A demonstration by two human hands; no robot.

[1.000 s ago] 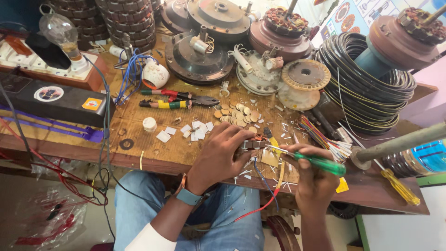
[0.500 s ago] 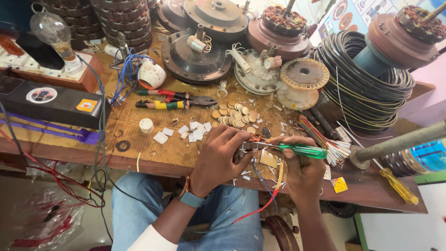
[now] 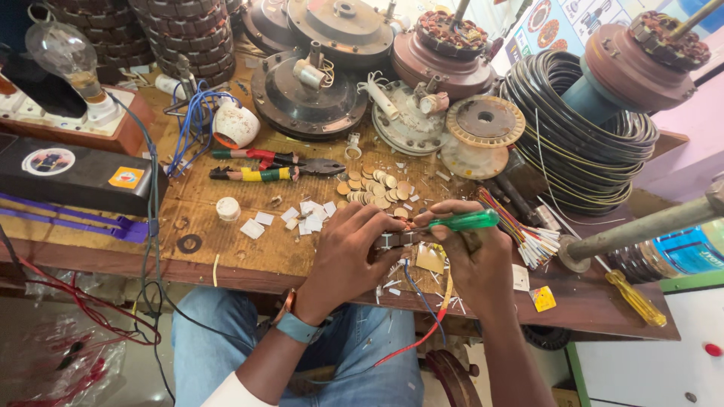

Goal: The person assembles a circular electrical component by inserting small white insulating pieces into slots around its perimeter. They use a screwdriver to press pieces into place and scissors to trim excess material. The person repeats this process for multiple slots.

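My left hand (image 3: pixel 348 252) grips a small dark part with red and blue wires (image 3: pixel 417 301) hanging from it, at the near edge of the wooden workbench (image 3: pixel 226 249). My right hand (image 3: pixel 471 260) holds a green-handled screwdriver (image 3: pixel 460 221) lying almost level, its tip pointing left at the part between my fingers. The part itself is mostly hidden by both hands. Round brass-coloured discs (image 3: pixel 371 188) and small white paper squares (image 3: pixel 302 217) lie just beyond my hands.
Pliers with red and striped handles (image 3: pixel 264 166), a white cup (image 3: pixel 234 124), several fan motors (image 3: pixel 309 90), a black wire coil (image 3: pixel 581 143), a bulb on a board (image 3: pixel 72 64), a black box (image 3: pixel 75 177), a yellow screwdriver (image 3: pixel 637 298) and a metal rod (image 3: pixel 648 226) crowd the bench.
My right hand has turned the green screwdriver from slanting down-right to nearly level and drawn it in toward my left hand. The left hand has stayed on the part.
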